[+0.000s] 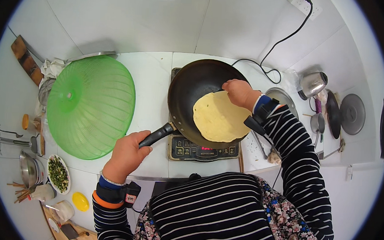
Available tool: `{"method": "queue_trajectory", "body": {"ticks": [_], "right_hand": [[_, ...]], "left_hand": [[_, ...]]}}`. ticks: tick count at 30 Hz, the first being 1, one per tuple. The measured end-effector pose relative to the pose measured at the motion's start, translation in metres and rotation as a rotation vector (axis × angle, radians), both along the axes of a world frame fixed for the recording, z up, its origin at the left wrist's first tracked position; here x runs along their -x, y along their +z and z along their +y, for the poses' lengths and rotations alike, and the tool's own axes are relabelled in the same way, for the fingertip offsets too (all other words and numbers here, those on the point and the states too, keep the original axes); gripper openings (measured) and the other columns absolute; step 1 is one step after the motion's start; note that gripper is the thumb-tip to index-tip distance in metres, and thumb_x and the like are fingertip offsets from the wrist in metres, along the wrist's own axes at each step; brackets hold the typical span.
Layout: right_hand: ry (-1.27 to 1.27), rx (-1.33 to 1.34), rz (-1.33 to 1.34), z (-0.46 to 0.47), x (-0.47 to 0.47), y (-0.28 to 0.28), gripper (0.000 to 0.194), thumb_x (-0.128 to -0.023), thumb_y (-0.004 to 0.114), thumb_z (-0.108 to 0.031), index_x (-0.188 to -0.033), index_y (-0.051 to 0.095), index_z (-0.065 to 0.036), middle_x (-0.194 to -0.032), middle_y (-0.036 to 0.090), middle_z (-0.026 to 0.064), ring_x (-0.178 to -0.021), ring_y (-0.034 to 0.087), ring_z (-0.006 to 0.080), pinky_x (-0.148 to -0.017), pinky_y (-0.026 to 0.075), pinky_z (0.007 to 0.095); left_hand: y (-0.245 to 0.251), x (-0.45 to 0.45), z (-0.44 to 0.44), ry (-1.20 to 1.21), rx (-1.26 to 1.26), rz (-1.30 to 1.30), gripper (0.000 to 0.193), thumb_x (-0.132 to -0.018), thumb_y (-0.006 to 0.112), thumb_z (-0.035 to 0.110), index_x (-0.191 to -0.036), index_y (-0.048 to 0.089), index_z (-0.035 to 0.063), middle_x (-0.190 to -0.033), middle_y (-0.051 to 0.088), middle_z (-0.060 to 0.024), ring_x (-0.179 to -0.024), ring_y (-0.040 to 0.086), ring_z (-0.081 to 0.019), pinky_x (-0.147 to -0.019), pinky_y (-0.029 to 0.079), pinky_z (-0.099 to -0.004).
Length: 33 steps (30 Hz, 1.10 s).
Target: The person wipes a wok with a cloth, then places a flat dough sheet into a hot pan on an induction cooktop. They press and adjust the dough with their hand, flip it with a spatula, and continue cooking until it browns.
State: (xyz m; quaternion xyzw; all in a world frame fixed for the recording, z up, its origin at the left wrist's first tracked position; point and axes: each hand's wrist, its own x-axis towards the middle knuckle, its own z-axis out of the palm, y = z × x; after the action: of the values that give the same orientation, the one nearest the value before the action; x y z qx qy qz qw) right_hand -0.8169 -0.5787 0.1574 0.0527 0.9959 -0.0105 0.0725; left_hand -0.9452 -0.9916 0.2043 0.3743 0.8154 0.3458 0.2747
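Observation:
A black wok (188, 87) sits on an induction cooker (206, 155) with a lit red display. My left hand (128, 154) grips the wok's black handle (158, 134), which points toward the lower left. Inside the wok lies a thin, pale yellow flatbread (219, 119), off toward the near right side. My right hand (240, 92) reaches over the right rim, its closed fingers at the flatbread's far edge. The fingertips' contact is partly hidden by the hand itself. Both wrists wear dark straps with small devices.
A green mesh food cover (98, 105) stands left of the wok. Chopped greens fill a white plate (59, 175), near a yellow lid (80, 201). At right are a pot lid (285, 100), a steel kettle (313, 84) and a small saucepan (317, 122). A black cord (289, 37) runs to the wall socket.

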Motion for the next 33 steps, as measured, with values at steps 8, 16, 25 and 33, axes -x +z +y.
{"method": "queue_trajectory", "body": {"ticks": [8, 16, 25, 33], "right_hand": [[-0.004, -0.106, 0.007, -0.017, 0.011, 0.002, 0.019, -0.076, 0.061, -0.005, -0.094, 0.067, -0.005, -0.097, 0.068, 0.0161, -0.096, 0.066, 0.0352, -0.082, 0.054, 0.0432], [-0.270, 0.196, -0.221, -0.084, -0.005, -0.010, 0.056, -0.089, 0.063, -0.033, -0.136, 0.053, -0.005, -0.137, 0.048, 0.0323, -0.125, 0.049, 0.0483, -0.100, 0.046, 0.0551], [0.350, -0.004, -0.316, -0.080, -0.007, 0.003, 0.062, -0.090, 0.063, -0.035, -0.148, 0.046, -0.020, -0.157, 0.026, 0.0249, -0.148, 0.021, 0.0465, -0.115, 0.023, 0.0652], [-0.200, 0.157, -0.224, -0.105, 0.002, -0.021, 0.075, -0.090, 0.065, -0.037, -0.153, 0.034, -0.012, -0.156, 0.027, 0.0279, -0.144, 0.025, 0.0512, -0.112, 0.026, 0.0663]], "left_hand": [[-0.001, -0.004, -0.002, 0.002, 0.034, -0.006, 0.040, -0.079, 0.071, 0.010, -0.118, 0.066, 0.0014, -0.084, 0.066, -0.0158, -0.075, 0.063, -0.0262, -0.070, 0.050, -0.0346], [-0.001, -0.006, 0.000, -0.032, 0.021, 0.062, 0.031, -0.080, 0.070, 0.014, -0.109, 0.065, 0.0056, -0.083, 0.064, -0.0187, -0.076, 0.062, -0.0369, -0.069, 0.049, -0.0426], [-0.001, -0.011, 0.000, -0.005, 0.014, -0.003, 0.024, -0.081, 0.069, 0.015, -0.103, 0.063, 0.0076, -0.083, 0.063, -0.0177, -0.077, 0.061, -0.0392, -0.068, 0.049, -0.0450], [-0.001, -0.010, -0.001, -0.035, 0.045, 0.020, 0.040, -0.080, 0.071, 0.008, -0.119, 0.065, 0.0020, -0.083, 0.065, -0.0173, -0.073, 0.062, -0.0289, -0.068, 0.050, -0.0347]]}}
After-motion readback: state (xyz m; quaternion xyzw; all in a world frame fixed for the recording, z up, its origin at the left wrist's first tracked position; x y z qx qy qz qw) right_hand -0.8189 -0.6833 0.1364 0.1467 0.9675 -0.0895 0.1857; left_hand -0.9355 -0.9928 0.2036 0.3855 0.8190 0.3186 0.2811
